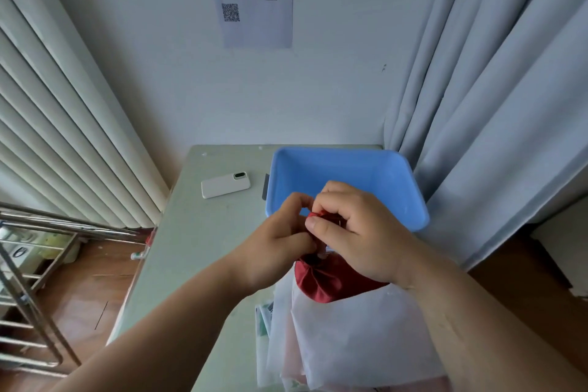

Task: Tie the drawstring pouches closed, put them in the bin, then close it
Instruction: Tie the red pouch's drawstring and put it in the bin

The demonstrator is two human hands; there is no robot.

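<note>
Red pouch (334,283): neck gathered, lies on a white fabric stack (356,344) at the near right of the counter, just in front of the bin, both hands on its top.
Rack (28,296): metal, far left, standing on the wood floor.
Counter (191,248): pale green, far edge against the wall.
Phone (226,184): white, back up, flat on the counter, left of the bin and apart from it.
Left hand (276,245): forearm enters from lower left, back of hand up. Fingers curled, thumb and forefinger pinching at the pouch neck. Can't tell what is between them, it's hidden.
Right hand (359,232): forearm enters from lower right, hand arched over the pouch. Fingers curled, thumb and forefinger pinching a red fold at the top.
Hands: fingertips meet above the pouch.
Bin (318,165): blue, open top, on the counter behind the hands.
Curtain (493,105): pale, hangs just beside the bin's right side.
</note>
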